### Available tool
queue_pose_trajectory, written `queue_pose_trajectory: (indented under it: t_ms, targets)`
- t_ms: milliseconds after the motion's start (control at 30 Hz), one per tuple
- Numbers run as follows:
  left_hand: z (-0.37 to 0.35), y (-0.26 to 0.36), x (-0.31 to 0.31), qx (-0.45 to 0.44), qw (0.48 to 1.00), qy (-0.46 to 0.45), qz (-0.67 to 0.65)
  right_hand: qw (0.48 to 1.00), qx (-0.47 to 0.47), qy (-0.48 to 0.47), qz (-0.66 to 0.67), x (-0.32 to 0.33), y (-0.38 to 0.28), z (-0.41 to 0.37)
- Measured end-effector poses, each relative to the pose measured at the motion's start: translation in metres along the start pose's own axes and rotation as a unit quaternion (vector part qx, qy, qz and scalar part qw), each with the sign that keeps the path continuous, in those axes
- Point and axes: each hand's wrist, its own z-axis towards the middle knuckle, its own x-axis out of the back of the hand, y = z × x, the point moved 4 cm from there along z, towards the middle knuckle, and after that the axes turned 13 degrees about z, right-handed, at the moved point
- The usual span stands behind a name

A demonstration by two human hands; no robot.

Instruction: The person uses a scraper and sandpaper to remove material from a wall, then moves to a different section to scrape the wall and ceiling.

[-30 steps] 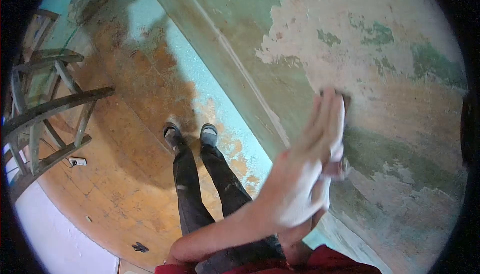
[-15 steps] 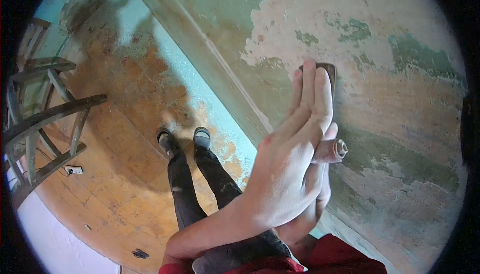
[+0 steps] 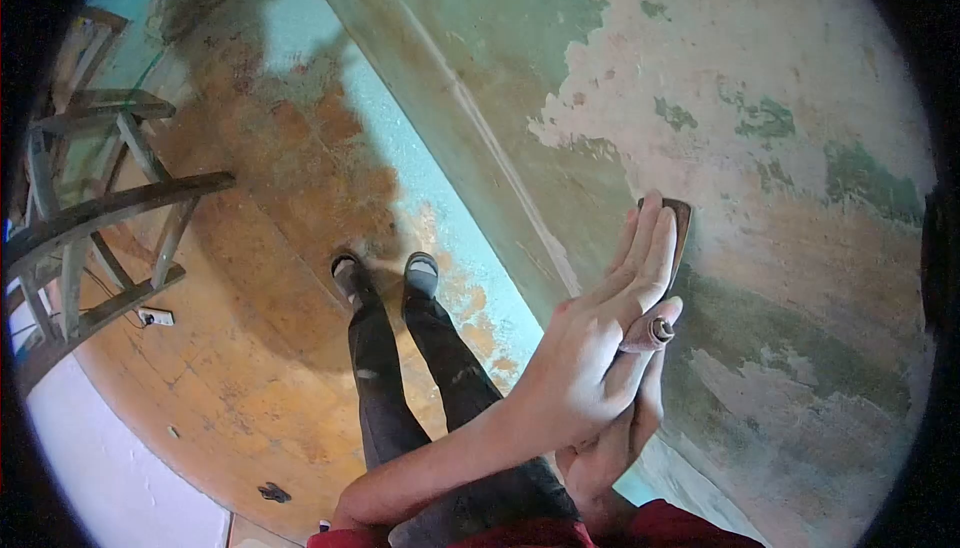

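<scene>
A scraper (image 3: 681, 220) with a flat dark blade and a round brownish handle rests against the patchy wall. My left hand (image 3: 575, 363) is on it, with several fingers stretched flat along the blade and the handle end poking out by the thumb side. Below and behind it, my right hand (image 3: 612, 443) is closed around the handle area, partly covered by the left. Around the blade, the wall (image 3: 730, 188) shows pale bare areas and remnants of green paint.
On the left lies or leans a wooden ladder-like frame (image 3: 130, 208). A white power socket block (image 3: 156, 317) and a small dark object (image 3: 273, 492) sit on the stained orange floor (image 3: 240, 398). My shoes (image 3: 421, 273) stand near the wall's base.
Both hands and the scraper have moved down along the wall, toward my body. The view has shifted slightly, so the wall and floor appear farther right.
</scene>
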Motion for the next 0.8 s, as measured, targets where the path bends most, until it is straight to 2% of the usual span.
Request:
queue_pose_trajectory:
  t_ms: [33,100,133,167,233,267,300,367,400,467,500,533,567,633,667,700,767,800]
  targets:
    - [0.001,0.0,0.003,0.005,1.0,-0.002,-0.004,0.983,0.051,-0.073,-0.163,0.009,-0.003,-0.001]
    - [0.013,-0.017,0.01,0.125,0.983,-0.055,-0.125,0.957,0.103,-0.148,-0.229,0.002,0.002,0.021]
    - [0.02,-0.021,0.015,0.045,0.997,0.003,-0.055,0.979,-0.033,-0.126,-0.158,-0.012,-0.001,0.023]
    - [0.016,-0.022,0.014,0.043,0.998,0.004,-0.051,0.979,-0.032,-0.129,-0.155,-0.01,0.006,0.02]
    - [0.0,-0.02,0.002,0.093,0.985,-0.06,-0.134,0.968,0.113,-0.104,-0.199,0.0,0.009,0.008]
    - [0.003,-0.017,0.002,0.001,1.0,-0.001,-0.028,0.967,0.116,-0.106,-0.2,0.002,0.009,0.011]
    - [0.003,-0.019,0.003,0.001,1.0,-0.002,-0.031,0.959,0.107,-0.132,-0.228,0.001,0.006,0.014]
    - [0.013,-0.024,0.013,0.11,0.979,-0.074,-0.154,0.937,0.087,-0.184,-0.283,0.0,0.004,0.016]
    - [0.02,-0.024,0.019,0.109,0.987,-0.045,-0.113,0.937,0.088,-0.186,-0.283,-0.003,0.005,0.013]
    - [0.011,-0.02,0.015,0.086,0.99,-0.043,-0.101,0.992,0.043,-0.082,-0.09,-0.003,0.013,0.006]
    - [0.008,-0.016,0.011,0.066,0.993,-0.041,-0.094,0.999,0.018,-0.026,0.007,-0.006,0.016,0.004]
    - [0.008,-0.015,0.008,0.043,0.998,-0.036,-0.04,0.999,0.038,0.024,-0.031,-0.017,0.01,0.006]
    - [0.005,-0.016,0.008,0.045,0.997,-0.037,-0.044,0.998,0.038,0.026,-0.035,-0.011,0.007,0.011]
    - [0.017,-0.02,0.02,0.155,0.967,-0.083,-0.183,0.976,0.03,-0.136,-0.165,-0.01,0.002,0.019]
    - [0.028,-0.024,0.026,0.048,0.997,-0.025,-0.046,0.992,-0.027,-0.108,-0.052,-0.024,0.006,0.023]
    - [0.026,-0.024,0.027,0.046,0.998,-0.023,-0.04,0.992,-0.027,-0.113,-0.047,-0.026,0.009,0.02]
    - [0.012,-0.024,0.017,0.142,0.961,-0.109,-0.213,0.997,0.005,-0.037,-0.062,-0.019,0.012,0.01]
    - [0.018,-0.017,0.021,0.029,0.998,-0.052,-0.026,0.997,0.023,-0.004,-0.071,-0.022,0.01,0.011]
